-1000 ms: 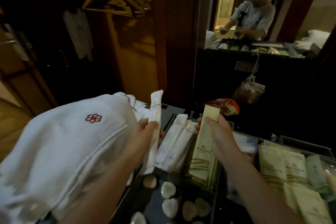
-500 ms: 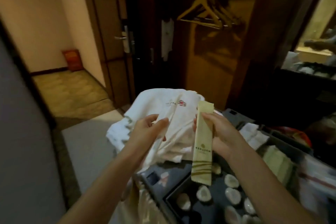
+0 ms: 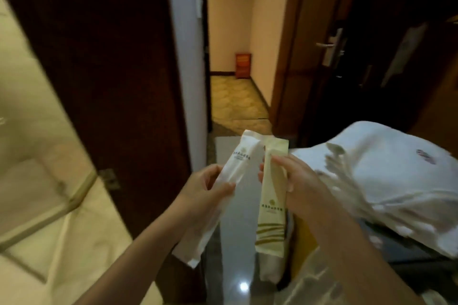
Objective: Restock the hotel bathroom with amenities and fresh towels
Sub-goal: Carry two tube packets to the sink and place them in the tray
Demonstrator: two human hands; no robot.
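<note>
The left hand grips a long white paper sachet; the right hand pinches a pale-yellow striped sachet, beside blurred white folded towels.

A dark wooden door stands open at the left. Far down the corridor, a small red box sits on the patterned floor. A silver door handle shows at right.

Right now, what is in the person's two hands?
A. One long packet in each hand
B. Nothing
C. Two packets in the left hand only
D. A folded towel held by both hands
A: the left hand grips a white packet, the right hand a cream packet.
</note>
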